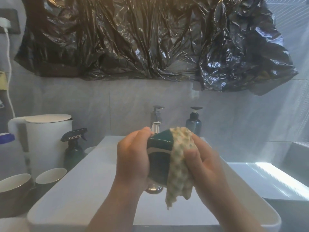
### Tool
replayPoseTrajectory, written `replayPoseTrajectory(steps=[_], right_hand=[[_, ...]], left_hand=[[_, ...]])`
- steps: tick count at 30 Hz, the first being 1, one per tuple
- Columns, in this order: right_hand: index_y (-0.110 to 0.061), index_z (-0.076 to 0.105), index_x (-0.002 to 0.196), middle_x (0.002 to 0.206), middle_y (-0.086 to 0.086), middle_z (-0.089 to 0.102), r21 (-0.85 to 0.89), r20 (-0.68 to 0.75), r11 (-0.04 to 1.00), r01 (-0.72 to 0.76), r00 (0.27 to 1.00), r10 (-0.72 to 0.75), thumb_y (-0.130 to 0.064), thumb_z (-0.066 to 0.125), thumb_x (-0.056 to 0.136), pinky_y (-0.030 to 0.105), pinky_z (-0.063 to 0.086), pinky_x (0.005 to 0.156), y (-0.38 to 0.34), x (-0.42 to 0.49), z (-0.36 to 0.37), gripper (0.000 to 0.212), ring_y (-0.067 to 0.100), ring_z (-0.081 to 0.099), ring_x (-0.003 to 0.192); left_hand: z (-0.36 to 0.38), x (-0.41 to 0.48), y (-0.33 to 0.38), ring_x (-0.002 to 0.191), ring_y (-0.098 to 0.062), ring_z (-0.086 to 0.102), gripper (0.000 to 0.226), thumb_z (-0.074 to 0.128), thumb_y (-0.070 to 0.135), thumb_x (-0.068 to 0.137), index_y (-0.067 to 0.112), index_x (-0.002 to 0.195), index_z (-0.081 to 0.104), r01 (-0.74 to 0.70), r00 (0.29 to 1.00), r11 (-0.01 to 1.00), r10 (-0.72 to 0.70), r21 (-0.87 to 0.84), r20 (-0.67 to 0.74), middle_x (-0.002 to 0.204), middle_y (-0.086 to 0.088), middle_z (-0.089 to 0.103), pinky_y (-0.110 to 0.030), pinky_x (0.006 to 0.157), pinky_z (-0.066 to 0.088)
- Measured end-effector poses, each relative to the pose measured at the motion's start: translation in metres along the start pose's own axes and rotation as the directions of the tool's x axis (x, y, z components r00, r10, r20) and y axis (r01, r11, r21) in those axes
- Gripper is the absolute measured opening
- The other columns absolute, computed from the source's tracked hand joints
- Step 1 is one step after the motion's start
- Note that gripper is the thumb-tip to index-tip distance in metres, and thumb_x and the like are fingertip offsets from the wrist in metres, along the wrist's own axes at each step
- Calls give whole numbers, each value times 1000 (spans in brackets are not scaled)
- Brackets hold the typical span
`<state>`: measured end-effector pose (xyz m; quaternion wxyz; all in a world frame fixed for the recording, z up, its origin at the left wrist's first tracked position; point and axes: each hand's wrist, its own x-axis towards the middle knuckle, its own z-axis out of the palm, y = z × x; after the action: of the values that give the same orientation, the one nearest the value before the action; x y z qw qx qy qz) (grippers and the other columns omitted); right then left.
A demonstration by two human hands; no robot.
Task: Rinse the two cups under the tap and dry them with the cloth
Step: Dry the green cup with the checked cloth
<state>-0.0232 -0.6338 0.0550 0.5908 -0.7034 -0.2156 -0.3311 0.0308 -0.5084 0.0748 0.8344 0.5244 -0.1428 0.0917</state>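
Above the white sink [70, 195], my left hand [132, 158] grips a dark green cup [158, 156] lying on its side. My right hand [205, 164] holds a pale checked cloth [180, 164] against the cup's right side; the cloth drapes over the cup and hangs down below it. Behind the hands stands the chrome tap [156, 121], and no water shows at it. On the counter to the left of the sink stands a second dark cup [50, 176] with a white inside, upright.
A brown bowl [13, 186] sits at the far left beside the second cup. Behind them are a white kettle [43, 139] and a dark spray bottle [74, 148]. A blue pump bottle [194, 123] stands right of the tap. Black plastic sheeting [150, 39] hangs on the wall.
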Motion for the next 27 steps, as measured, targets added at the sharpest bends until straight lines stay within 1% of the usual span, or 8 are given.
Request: replayPoseTrajectory(steps=[3, 8, 10, 14, 17, 20, 25, 27], right_hand=[[-15, 63, 123, 102, 9, 76, 8, -1, 998, -65, 998, 65, -58, 70, 73, 31, 57, 72, 4, -1, 5, 66, 23, 74, 92], [-7, 72, 105, 85, 11, 78, 186, -42, 978, -95, 994, 104, -45, 79, 63, 24, 57, 61, -5, 0, 2, 57, 21, 75, 74], [-13, 77, 81, 63, 5, 71, 337, -62, 931, -139, 984, 169, -39, 84, 69, 17, 52, 49, -12, 2, 2, 30, 12, 68, 54], [-8, 67, 60, 37, 1, 55, 575, -41, 789, -217, 955, 293, -22, 58, 73, 11, 41, 33, -22, 8, -2, 22, 4, 54, 29], [-17, 74, 58, 51, 0, 64, 573, -11, 793, -207, 966, 260, -27, 70, 73, 16, 49, 43, -16, 9, -7, 19, 10, 62, 42], [-17, 75, 72, 56, 1, 65, 552, 37, 805, -220, 970, 240, -36, 82, 70, 19, 50, 46, -10, 7, -10, 20, 12, 63, 46], [-15, 79, 79, 68, 5, 72, 553, 17, 807, -208, 971, 239, -25, 61, 91, 20, 54, 49, -13, 6, -7, 24, 14, 70, 58], [-17, 80, 91, 74, 3, 74, 516, 33, 829, -216, 972, 233, -27, 51, 89, 19, 54, 50, -16, 6, -6, 31, 12, 71, 62]], left_hand=[[2, -3, 0, 62, -26, 54, 23, 60, 38, 68, 15, 63, 65, 47, 999, 998, -46, -32, 11, 68, -14, 55, -38, 59, 42], [4, -7, 3, 61, -25, 51, 26, 57, 33, 69, 9, 69, 66, -22, 997, 998, 26, -54, 69, 68, -16, 52, -32, 54, 40], [4, -8, 5, 58, -24, 50, 27, 59, 30, 66, 3, 64, 63, -64, 993, 997, 67, -43, 95, 64, -15, 50, -29, 52, 39], [6, -11, 1, 61, -24, 56, 33, 55, 33, 71, 1, 64, 63, -208, 975, 975, 201, 72, 100, 63, -14, 57, -35, 60, 43], [1, -10, 0, 76, -13, 67, 35, 49, 35, 84, 13, 74, 75, -559, 824, 791, 494, 251, 278, 76, 0, 71, -27, 71, 49], [-2, -13, 6, 87, -13, 66, 33, 48, 40, 87, 20, 92, 74, -736, 661, 590, 519, 331, 542, 88, 9, 71, -26, 76, 49], [-7, -10, 5, 79, 1, 69, 37, 57, 62, 71, 30, 86, 70, -608, 792, 727, 527, 320, 308, 86, 17, 74, -12, 69, 48], [-8, -6, 5, 75, -6, 71, 44, 58, 65, 69, 26, 81, 73, -513, 857, 821, 474, 251, 203, 79, 11, 76, -24, 69, 53]])
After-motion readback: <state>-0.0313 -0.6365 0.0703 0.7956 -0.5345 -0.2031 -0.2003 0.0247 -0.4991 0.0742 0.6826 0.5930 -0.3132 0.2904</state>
